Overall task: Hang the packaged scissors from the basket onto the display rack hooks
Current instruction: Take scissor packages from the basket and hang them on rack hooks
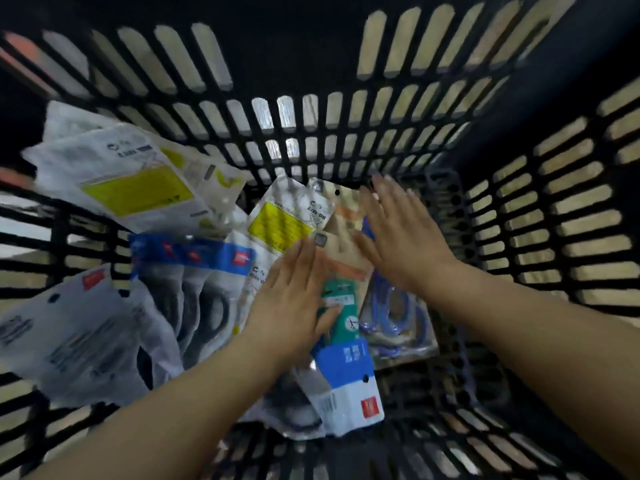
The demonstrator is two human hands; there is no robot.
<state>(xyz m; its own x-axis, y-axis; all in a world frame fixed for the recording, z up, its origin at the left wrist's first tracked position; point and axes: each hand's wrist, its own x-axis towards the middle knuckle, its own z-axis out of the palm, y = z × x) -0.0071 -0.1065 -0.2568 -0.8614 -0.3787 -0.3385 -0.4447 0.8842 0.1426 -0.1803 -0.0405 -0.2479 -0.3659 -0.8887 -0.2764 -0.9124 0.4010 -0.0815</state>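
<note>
Fingers point(294, 268) of the left hand point(294, 306) lie straight and flat on a tan-and-green scissors pack point(341, 306), apparently pinning it so it can be sorted out; nothing is gripped. Right hand point(401, 237) hovers spread and empty just above that pack's top. More packaged scissors point(138, 181) lie heaped to the left in the black basket point(519, 237).

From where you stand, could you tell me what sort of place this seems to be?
Probably a shop or its stockroom, though the room itself is out of view. A black slotted basket holds many retail packs of scissors with hang holes and barcodes; both the left hand and right hand reach in.
</note>
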